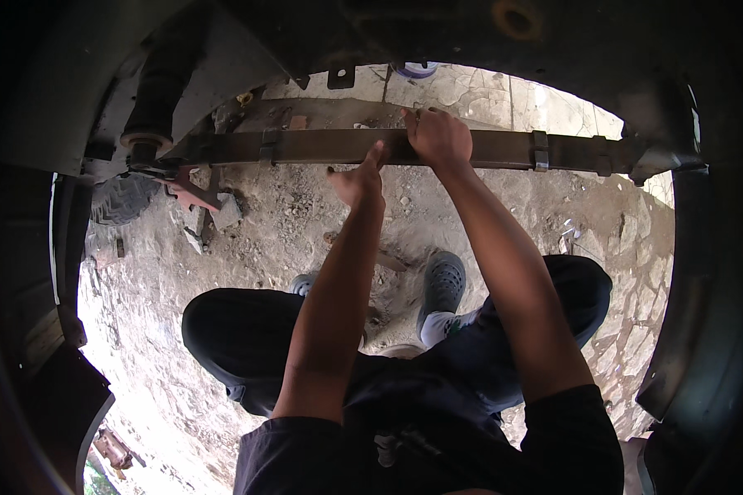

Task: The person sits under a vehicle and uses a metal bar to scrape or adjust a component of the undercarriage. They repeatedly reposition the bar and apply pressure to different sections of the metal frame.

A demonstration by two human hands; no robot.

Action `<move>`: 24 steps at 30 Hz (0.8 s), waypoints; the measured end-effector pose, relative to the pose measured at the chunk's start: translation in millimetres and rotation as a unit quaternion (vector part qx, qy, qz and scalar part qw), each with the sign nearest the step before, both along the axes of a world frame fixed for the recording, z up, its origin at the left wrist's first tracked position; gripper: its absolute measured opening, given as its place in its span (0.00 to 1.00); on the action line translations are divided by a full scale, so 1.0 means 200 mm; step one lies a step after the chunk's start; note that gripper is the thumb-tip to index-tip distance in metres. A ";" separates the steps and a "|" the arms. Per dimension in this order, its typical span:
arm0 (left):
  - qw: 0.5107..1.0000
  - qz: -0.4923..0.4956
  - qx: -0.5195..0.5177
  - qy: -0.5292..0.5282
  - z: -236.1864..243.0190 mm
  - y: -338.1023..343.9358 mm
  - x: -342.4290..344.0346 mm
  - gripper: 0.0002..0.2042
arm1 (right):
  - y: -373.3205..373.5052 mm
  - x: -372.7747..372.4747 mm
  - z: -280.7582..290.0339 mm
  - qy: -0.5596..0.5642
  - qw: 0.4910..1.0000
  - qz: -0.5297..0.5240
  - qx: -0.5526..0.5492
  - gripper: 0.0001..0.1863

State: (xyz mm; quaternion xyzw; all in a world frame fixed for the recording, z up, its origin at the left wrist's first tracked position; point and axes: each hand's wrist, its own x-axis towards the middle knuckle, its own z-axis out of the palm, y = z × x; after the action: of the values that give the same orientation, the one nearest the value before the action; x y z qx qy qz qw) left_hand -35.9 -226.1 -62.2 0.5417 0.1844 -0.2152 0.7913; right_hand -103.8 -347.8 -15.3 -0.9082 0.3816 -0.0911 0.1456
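Observation:
A long dark leaf spring runs across the upper part of the view, bound by metal clips. My right hand lies over the middle of it, fingers bent across its upper edge. Lower and to the left, my left hand is at the spring's near edge, its thumb raised against the face and its other fingers spread apart below. Whether anything small sits under my right fingers is hidden.
Dark vehicle bodywork surrounds me. A shock absorber hangs at the upper left, above a red metal piece, a tyre and broken stones. Rubble and stone paving lie below; a round tub stands beyond the spring.

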 end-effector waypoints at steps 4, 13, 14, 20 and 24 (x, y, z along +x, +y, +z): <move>0.998 0.045 0.040 0.007 0.08 -0.10 0.06 0.29 | 0.00 -0.01 0.02 -0.024 0.999 0.019 0.010 0.32; 0.999 -0.016 -0.030 -0.004 -0.13 0.02 0.00 0.45 | 0.00 0.03 0.02 0.019 1.000 -0.004 0.020 0.32; 1.000 -0.010 -0.025 0.012 -0.11 0.00 0.00 0.45 | -0.01 0.02 0.02 0.014 1.000 -0.003 0.015 0.32; 0.999 0.027 -0.004 0.037 -0.02 -0.11 0.09 0.46 | 0.01 0.00 0.03 -0.023 1.000 0.012 0.003 0.32; 0.992 0.006 0.119 0.045 -0.07 -0.04 -0.05 0.30 | 0.00 0.00 0.03 -0.007 1.000 -0.003 -0.003 0.32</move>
State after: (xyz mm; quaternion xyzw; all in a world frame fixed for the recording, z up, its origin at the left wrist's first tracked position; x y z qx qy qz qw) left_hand -45.0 -233.3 -76.7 0.6207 0.2469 -0.2114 0.7135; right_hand -102.9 -347.4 -8.9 -0.9070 0.3827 -0.0989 0.1456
